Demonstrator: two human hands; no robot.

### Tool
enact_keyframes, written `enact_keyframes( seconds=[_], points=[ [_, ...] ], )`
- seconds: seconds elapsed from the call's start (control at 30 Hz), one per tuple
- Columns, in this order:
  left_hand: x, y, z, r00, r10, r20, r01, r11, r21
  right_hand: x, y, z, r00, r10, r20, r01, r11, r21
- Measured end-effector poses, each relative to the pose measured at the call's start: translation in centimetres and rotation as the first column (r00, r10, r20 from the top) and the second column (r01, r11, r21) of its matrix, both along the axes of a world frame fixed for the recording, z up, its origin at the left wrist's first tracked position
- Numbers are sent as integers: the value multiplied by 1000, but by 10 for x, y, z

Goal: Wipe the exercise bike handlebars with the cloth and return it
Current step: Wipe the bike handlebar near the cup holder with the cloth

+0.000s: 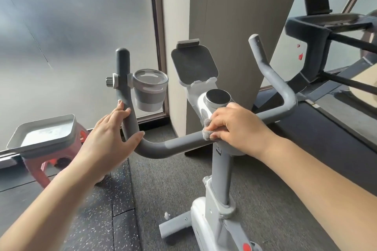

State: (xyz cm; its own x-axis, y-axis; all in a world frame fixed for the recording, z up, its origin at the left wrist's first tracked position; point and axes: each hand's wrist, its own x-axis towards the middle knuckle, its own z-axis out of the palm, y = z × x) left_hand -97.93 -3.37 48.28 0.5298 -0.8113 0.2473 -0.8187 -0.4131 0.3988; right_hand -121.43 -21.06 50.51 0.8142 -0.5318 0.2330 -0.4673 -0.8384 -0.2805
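Note:
The grey handlebars of a white exercise bike curve up at both ends in the middle of the view. My right hand presses a small grey cloth onto the bar at its centre, just left of the stem. My left hand rests against the left upright bend of the bar, fingers apart and touching it, not wrapped around it. Most of the cloth is hidden under my right fingers.
A cup holder clamps to the left bar, and a tablet holder and round knob sit above the stem. A grey tray lies on a red stool at left. A pillar stands behind; a treadmill is at right.

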Motion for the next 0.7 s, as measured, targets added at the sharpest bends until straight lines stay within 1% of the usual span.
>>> enact_keyframes(
  seconds=[0.1, 0.17, 0.2, 0.27, 0.33, 0.4, 0.47, 0.5, 0.6, 0.7],
  points=[
    [-2, -2, -2, 1000, 20, -5, -20, 1000, -6, 11, 5, -2, 996, 74, 52, -77, 994, 73],
    [-4, -2, -2, 999, 31, -14, -32, 999, -15, 20, 9, -2, 989, 135, 62, -143, 978, 151],
    [-5, -2, -2, 999, 34, -22, -35, 999, -20, 24, 11, -2, 985, 149, 92, -165, 964, 208],
    [-6, -1, -2, 999, 35, -26, -36, 999, -28, 33, 13, 1, 972, 110, 206, -179, 918, 355],
    [-8, 0, -1, 999, 31, -20, -31, 999, -26, 43, 12, 5, 953, 18, 302, -172, 854, 491],
    [-8, 1, -1, 999, 34, -21, -34, 999, -21, 56, 10, 7, 932, -41, 361, -182, 806, 563],
    [-4, 0, 0, 999, 34, -6, -35, 999, -19, 69, 8, 12, 924, -52, 380, -212, 756, 620],
    [-1, 0, 0, 999, 31, 13, -31, 999, -22, 75, 7, 13, 931, -45, 362, -208, 751, 627],
    [10, 0, 4, 998, 19, 58, -15, 997, -76, 95, 0, 12, 955, -49, 291, -118, 840, 530],
    [23, 1, 8, 998, -25, 53, 30, 993, -113, 116, -5, 14, 930, -97, 355, -98, 864, 494]
  ],
)
